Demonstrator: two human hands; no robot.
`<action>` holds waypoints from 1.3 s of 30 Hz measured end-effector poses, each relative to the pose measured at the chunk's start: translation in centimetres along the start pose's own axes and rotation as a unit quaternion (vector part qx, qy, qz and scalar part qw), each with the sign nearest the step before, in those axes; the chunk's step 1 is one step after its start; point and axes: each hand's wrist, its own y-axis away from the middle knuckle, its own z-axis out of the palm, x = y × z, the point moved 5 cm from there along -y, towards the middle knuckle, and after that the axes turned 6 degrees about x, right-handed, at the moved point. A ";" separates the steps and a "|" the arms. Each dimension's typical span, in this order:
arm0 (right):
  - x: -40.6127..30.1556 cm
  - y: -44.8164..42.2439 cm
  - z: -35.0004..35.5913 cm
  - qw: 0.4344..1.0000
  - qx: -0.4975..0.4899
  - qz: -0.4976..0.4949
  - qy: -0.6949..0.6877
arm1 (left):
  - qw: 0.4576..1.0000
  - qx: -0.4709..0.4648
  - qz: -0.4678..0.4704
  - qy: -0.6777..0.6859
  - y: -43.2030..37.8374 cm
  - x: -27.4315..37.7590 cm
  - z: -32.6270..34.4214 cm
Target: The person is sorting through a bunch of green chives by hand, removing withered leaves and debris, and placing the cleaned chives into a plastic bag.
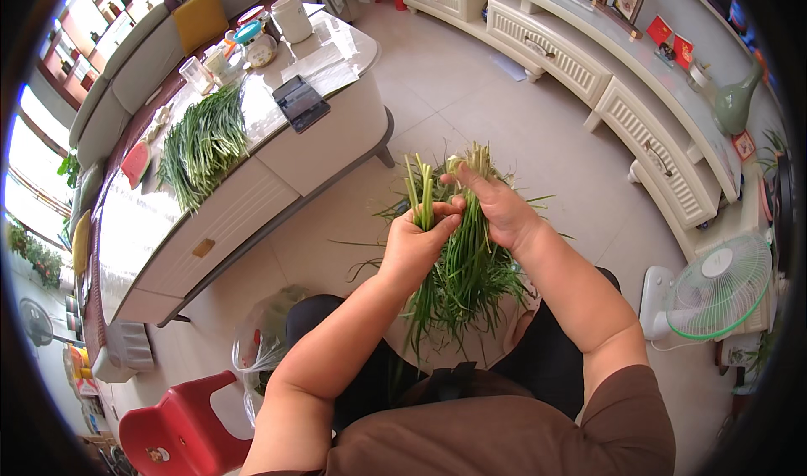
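My left hand is closed around a small bunch of green chives, their pale stem ends pointing up. My right hand holds a thicker bunch of chives against its palm, with pale, partly dry stem ends above the fingers and long leaves hanging below. The fingertips of both hands are close together between the bunches. Under the hands lies a loose heap of chives; what it rests on is mostly hidden. A larger pile of chives lies on the coffee table at the left.
The white coffee table also holds a tablet, jars, cups and a watermelon piece. A tied plastic bag and red chair are at the lower left. At the right are a fan and TV cabinet.
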 end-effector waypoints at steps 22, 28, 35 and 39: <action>-0.5 0.0 0.1 0.987 -0.015 -0.050 0.154 | 0.995 0.074 -0.013 0.073 -1.4 -0.5 -2.3; -1.1 0.9 0.8 0.968 -0.010 -0.075 0.237 | 0.999 0.035 -0.001 -0.002 -1.0 -0.1 -1.7; -2.1 -0.1 -1.7 0.916 0.082 -0.123 0.374 | 0.995 0.071 0.018 -0.073 -0.8 0.4 -2.4; -3.3 -0.5 -3.5 0.954 0.169 -0.147 0.201 | 0.999 0.032 -0.029 0.015 -0.9 0.1 -2.6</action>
